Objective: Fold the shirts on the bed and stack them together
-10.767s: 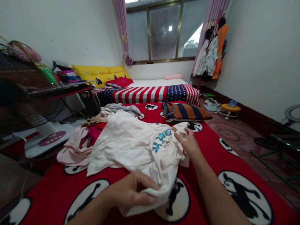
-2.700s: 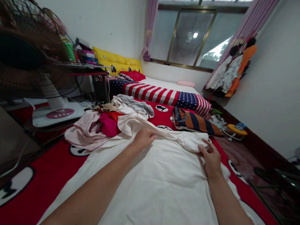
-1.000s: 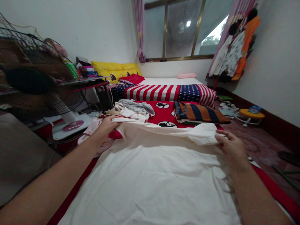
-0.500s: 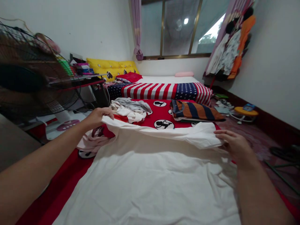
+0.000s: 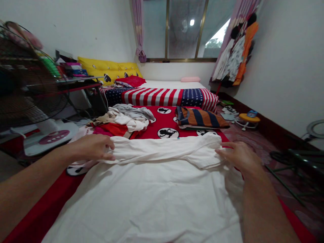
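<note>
A white shirt [image 5: 152, 202] lies spread out in front of me, its far edge folded over toward me as a wide band. My left hand [image 5: 95, 148] rests at the left end of that band, thumb and index finger apart against the cloth. At the band's right end is my right hand [image 5: 239, 157], fingertips touching the fabric with a gap between thumb and index finger. Beyond the left hand sits a loose heap of clothes [image 5: 134, 119]. A folded orange and navy striped shirt [image 5: 199, 118] tops a stack past the right hand.
Beneath the clothes is a red sheet [image 5: 164, 119] with round black-and-white prints. A fan [image 5: 50, 131] and a desk [image 5: 86, 82] stand at left. Farther back is a bed [image 5: 162, 96] with a striped cover. A yellow stool [image 5: 249, 118] and a dark metal frame [image 5: 296, 168] are at right.
The raised far edge of the white shirt has come down and lies flat as a folded band. Both hands have lowered with it, and their fingers have spread. The view has turned slightly right.
</note>
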### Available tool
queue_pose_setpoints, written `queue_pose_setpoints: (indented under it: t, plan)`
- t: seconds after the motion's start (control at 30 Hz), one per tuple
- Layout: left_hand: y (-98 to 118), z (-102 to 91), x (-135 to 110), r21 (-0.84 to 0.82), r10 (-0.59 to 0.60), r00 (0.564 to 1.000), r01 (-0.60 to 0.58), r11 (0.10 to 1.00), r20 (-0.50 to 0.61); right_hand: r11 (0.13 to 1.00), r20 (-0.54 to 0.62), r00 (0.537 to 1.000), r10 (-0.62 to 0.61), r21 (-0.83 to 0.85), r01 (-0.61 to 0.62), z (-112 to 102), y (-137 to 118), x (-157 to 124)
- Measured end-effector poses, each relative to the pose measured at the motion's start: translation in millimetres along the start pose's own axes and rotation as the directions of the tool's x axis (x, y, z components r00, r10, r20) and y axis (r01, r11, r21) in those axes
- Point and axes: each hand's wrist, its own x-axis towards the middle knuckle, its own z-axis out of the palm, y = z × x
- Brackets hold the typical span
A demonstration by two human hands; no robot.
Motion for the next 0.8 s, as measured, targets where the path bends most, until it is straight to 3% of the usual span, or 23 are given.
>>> queue_pose_setpoints:
  t: [0.07,0.13,0.23,0.33,0.43,0.47,0.5,0.53,0.57,0.63,0.67,0.73,0.8]
  plan:
    - [8.1,5.6,-0.7,0.025,0.065,0.994,-0.067,0.997,0.088,0.976,0.064,0.994,-0.091,-0.192,0.102,-6.5,-12.2,-4.8]
    - [16.8,16.3,-1.6,0.002,0.175,0.970,-0.178,0.984,0.172,0.974,0.245,0.958,-0.150,-0.132,0.187,-7.1,-25.0,-10.6]
    - [28.6,41.4,-3.4,-0.085,0.331,0.922,-0.320,0.944,0.201,0.968,0.550,0.808,-0.209,0.002,0.250,1.7,-39.0,-19.8]
    - [33.9,62.1,-3.4,-0.116,0.366,0.916,-0.350,0.929,0.164,0.967,0.681,0.711,-0.178,-0.015,0.256,9.4,-43.7,-26.4]
    - [33.0,63.8,1.6,-0.154,0.352,0.922,-0.329,0.932,0.161,0.980,0.789,0.585,-0.186,0.111,0.162,8.0,-39.4,-26.8]
    - [31.9,61.0,4.5,-0.172,0.336,0.926,-0.308,0.936,0.170,0.982,0.803,0.564,-0.191,0.154,0.113,7.0,-36.2,-24.9]
    - [30.6,57.5,8.0,-0.188,0.312,0.934,-0.280,0.941,0.173,0.981,0.791,0.583,-0.187,0.178,0.073,6.7,-32.0,-21.8]
    - [28.9,53.9,11.9,-0.200,0.287,0.944,-0.254,0.946,0.159,0.982,0.742,0.649,-0.171,0.185,0.048,7.7,-27.0,-17.6]
    - [26.9,51.0,16.2,-0.204,0.270,0.955,-0.241,0.949,0.126,0.982,0.648,0.748,-0.146,0.186,0.030,10.2,-21.1,-12.4]
    - [22.2,48.0,25.7,-0.178,0.265,0.964,-0.258,0.950,0.016,0.979,0.330,0.942,-0.070,0.203,0.001,20.1,-7.5,-0.2]
    - [19.5,48.0,30.6,-0.144,0.269,0.962,-0.272,0.951,-0.045,0.977,0.136,0.990,-0.024,0.215,-0.006,27.0,-0.1,6.0]
    - [13.7,50.5,39.9,-0.052,0.259,0.959,-0.266,0.962,-0.117,0.969,-0.157,0.986,0.058,0.248,-0.017,42.2,13.9,16.5]
    - [8.0,54.6,47.3,0.014,0.195,0.972,-0.194,0.981,-0.129,0.950,-0.235,0.961,0.143,0.304,-0.067,56.0,25.1,22.7]
